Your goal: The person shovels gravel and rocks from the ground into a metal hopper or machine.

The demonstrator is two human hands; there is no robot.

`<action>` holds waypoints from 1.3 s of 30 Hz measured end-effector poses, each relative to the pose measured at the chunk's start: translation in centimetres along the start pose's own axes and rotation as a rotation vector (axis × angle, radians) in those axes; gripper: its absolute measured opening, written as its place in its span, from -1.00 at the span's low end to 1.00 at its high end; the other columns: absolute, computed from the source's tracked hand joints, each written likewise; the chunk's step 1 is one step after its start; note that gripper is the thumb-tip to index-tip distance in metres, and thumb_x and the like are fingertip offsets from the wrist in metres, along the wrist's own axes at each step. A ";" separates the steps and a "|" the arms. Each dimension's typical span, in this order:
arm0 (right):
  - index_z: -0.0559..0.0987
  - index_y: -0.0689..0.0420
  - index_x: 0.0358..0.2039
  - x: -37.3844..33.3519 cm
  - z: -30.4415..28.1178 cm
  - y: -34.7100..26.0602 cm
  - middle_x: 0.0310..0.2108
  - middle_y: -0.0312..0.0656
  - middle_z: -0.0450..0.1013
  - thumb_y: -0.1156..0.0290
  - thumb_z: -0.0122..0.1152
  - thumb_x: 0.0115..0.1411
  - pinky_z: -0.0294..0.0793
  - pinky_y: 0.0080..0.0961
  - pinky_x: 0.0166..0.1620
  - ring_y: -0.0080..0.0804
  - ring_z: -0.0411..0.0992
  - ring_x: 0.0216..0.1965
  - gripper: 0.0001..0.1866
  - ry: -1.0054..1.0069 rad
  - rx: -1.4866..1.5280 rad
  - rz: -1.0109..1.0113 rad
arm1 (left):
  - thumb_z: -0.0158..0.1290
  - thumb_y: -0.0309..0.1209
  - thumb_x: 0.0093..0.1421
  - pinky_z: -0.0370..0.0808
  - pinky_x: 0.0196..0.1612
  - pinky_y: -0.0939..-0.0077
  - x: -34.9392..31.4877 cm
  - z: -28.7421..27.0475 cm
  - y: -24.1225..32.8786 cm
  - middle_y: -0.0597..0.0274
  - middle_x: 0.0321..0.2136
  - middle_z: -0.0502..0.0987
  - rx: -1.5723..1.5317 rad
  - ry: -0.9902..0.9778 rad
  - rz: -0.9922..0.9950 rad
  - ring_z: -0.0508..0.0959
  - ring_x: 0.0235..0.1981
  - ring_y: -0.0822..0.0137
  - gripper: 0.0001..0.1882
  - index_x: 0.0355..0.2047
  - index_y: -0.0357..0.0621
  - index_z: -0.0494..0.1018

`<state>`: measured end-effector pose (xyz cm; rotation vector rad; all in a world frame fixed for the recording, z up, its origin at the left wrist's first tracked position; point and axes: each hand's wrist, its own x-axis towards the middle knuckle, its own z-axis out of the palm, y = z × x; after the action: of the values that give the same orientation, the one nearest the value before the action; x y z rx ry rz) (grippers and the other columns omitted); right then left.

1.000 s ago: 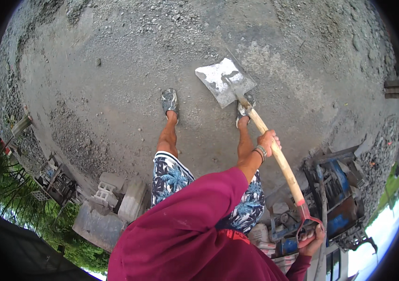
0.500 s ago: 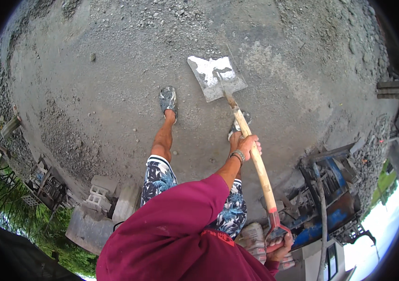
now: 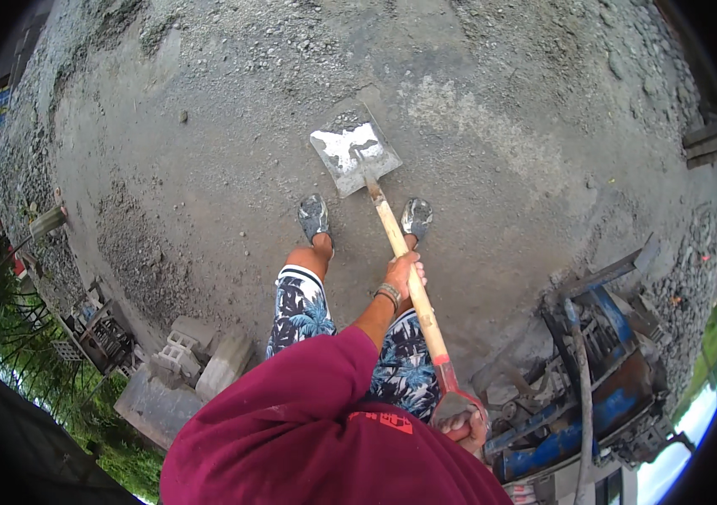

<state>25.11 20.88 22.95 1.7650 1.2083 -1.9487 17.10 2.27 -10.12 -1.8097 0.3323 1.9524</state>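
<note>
A square-bladed shovel slants across the middle, its long pale wooden shaft running down to a red D-shaped grip. The flat metal blade is low over the ground ahead of my feet, with bright white patches and grey smears on its face. I cannot tell whether it touches the ground. My left hand, with a band on its wrist, is closed around the middle of the shaft. Close against my body, my right hand is closed on the D-grip, partly hidden by it.
Gravelly grey ground surrounds my feet in dark, pale-marked clogs. To the near right lies blue and rusty metal scrap with a long pole. Concrete blocks stand at near left; a lone stone lies at far left.
The shovel has swung left, its blade now in front of the space between my feet. Both hands moved left with it, keeping their hold. My right foot shows more clearly beside the shaft.
</note>
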 end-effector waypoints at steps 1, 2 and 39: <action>0.46 0.16 -0.43 0.0 -0.7 0.0 -0.71 -0.23 0.32 0.20 -0.01 0.26 0.40 -0.30 -0.49 -0.30 0.34 -0.67 -0.71 -0.062 0.046 0.004 | 0.11 -0.41 0.08 0.45 -0.62 0.31 -0.6 0.1 -0.4 0.25 -0.61 0.36 -0.017 0.007 -0.001 0.41 -0.66 0.36 -0.76 -0.31 -0.12 0.27; 0.47 0.19 -0.36 -0.3 -1.5 0.2 -0.69 -0.21 0.33 0.21 -0.03 0.27 0.41 -0.28 -0.48 -0.29 0.34 -0.66 -0.71 -0.112 0.099 0.005 | 0.11 -0.41 0.08 0.44 -0.62 0.32 -1.5 0.7 -0.7 0.26 -0.62 0.35 -0.024 -0.006 -0.006 0.41 -0.66 0.36 -0.76 -0.32 -0.12 0.27; 0.40 0.12 -0.56 7.9 45.4 4.6 -0.69 -0.21 0.32 0.25 0.16 0.23 0.40 -0.35 -0.52 -0.28 0.35 -0.68 -0.70 -0.597 0.219 0.080 | 0.01 -0.44 0.09 0.45 -0.65 0.27 3.9 13.9 51.3 0.18 -0.66 0.38 0.332 -0.058 0.421 0.42 -0.72 0.24 -0.87 -0.39 -0.20 0.30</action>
<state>-5.77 -11.30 10.45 1.1402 0.7304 -2.3802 -19.82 -35.06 -18.99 -1.5534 1.0228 2.0573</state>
